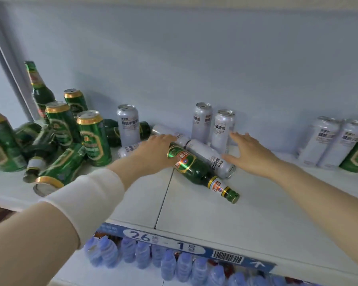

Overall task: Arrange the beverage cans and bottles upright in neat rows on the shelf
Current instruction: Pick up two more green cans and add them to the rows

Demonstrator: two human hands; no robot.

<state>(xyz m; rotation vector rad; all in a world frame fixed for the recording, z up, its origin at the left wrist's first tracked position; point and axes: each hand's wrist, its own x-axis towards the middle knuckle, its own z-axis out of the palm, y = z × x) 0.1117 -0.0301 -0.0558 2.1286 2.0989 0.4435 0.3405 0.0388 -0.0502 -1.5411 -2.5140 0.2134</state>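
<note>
Done so far: Three silver back cans [202, 120] are standing by the wall. Two silver side cans [318, 141] are standing close together on the right. Some green cans [93, 137] and one tall green bottle [39, 91] are standing on the left.
Left to do: Lots, I think. Nothing is making a neat row yet, and many drinks are lying down.
Left hand: The left hand [153, 153] is reaching out flat with straight fingers and is holding nothing. It is lying just beside the fat end of the lying bottle [196, 170]. I cannot tell if it is touching it.
Right hand: The right hand [250, 153] is spreading its fingers wide and is holding nothing. Its thumb is sitting right beside the lying silver can [211, 157].
Middle of the shelf: The lying bottle is resting on its side against the lying silver can. Its neck is pointing toward the front edge.
Left side: More green cans and bottles are lying in a messy pile [50, 162].
Shapes and feel: The cans are smooth, round metal tubes, so they are probably going to roll easily. The lying bottle is shiny green glass with a gold-edged label, and it is looking slippery. The shelf [194, 213] is flat, white and hard.
</note>
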